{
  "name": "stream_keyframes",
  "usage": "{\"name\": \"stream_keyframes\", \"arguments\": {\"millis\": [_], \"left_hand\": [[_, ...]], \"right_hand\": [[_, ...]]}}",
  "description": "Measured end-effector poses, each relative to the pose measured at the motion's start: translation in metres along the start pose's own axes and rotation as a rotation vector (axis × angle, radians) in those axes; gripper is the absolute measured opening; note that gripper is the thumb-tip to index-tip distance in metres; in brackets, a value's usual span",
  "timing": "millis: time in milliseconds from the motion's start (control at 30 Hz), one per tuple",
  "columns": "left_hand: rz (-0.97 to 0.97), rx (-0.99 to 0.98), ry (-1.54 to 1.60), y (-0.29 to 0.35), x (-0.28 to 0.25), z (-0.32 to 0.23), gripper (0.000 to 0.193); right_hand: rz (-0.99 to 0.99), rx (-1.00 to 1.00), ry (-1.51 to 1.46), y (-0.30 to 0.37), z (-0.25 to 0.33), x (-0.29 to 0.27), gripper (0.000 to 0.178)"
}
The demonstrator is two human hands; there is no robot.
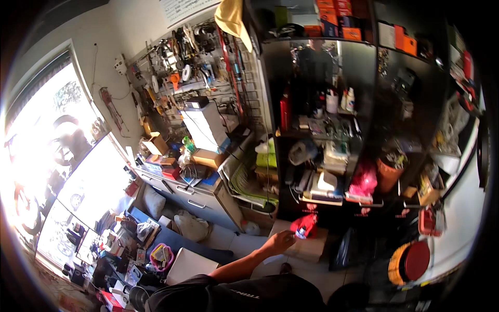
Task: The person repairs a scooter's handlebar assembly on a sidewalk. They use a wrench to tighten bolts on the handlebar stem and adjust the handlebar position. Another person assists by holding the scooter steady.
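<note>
My left hand [281, 243] reaches out from the lower middle with its fingers curled together. Right at its fingertips is a crumpled red thing [306, 225] with a small blue and white patch, perhaps a bag or packet; whether the fingers grip it is too small to make out. Below and behind it stands a brown cardboard box [310, 245] on the floor. My right hand does not show.
Ahead is a dark cabinet [322, 140] with bottles, books and a pink bag [364, 179]. A grey drawer unit [192, 200] stands under a tool wall at left. A cluttered table [122, 244] is at lower left, a red-topped stool [416, 262] at right.
</note>
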State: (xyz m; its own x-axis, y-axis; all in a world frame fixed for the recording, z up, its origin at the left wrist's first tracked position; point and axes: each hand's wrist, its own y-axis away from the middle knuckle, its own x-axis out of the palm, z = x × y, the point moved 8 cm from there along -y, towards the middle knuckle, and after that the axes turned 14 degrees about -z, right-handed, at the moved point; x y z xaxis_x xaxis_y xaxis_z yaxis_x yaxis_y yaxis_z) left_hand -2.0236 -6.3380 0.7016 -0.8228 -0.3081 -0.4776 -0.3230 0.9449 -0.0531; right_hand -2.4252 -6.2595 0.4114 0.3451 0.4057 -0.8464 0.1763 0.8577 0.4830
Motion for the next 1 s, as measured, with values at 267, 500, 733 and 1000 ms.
{"name": "stream_keyframes", "arguments": {"millis": [267, 500, 733, 1000], "left_hand": [[-0.537, -0.351, 0.18, 0.016, -0.212, 0.117, 0.04], [-0.862, -0.476, 0.344, 0.006, -0.314, 0.176, 0.042], [-1.055, -0.498, 0.536, -0.036, -0.369, 0.296, 0.037], [-1.243, -0.525, 0.689, -0.034, -0.454, 0.432, 0.023]], "right_hand": [[-0.14, -0.173, -0.081, -0.11, 0.174, -0.061, 0.03], [-0.361, -0.884, -0.54, -0.045, 0.507, -0.234, 0.028], [-0.443, -1.402, -0.682, 0.101, 0.843, -0.38, 0.023], [-1.003, -1.478, -0.682, 0.191, 1.229, -0.575, 0.036]]}}
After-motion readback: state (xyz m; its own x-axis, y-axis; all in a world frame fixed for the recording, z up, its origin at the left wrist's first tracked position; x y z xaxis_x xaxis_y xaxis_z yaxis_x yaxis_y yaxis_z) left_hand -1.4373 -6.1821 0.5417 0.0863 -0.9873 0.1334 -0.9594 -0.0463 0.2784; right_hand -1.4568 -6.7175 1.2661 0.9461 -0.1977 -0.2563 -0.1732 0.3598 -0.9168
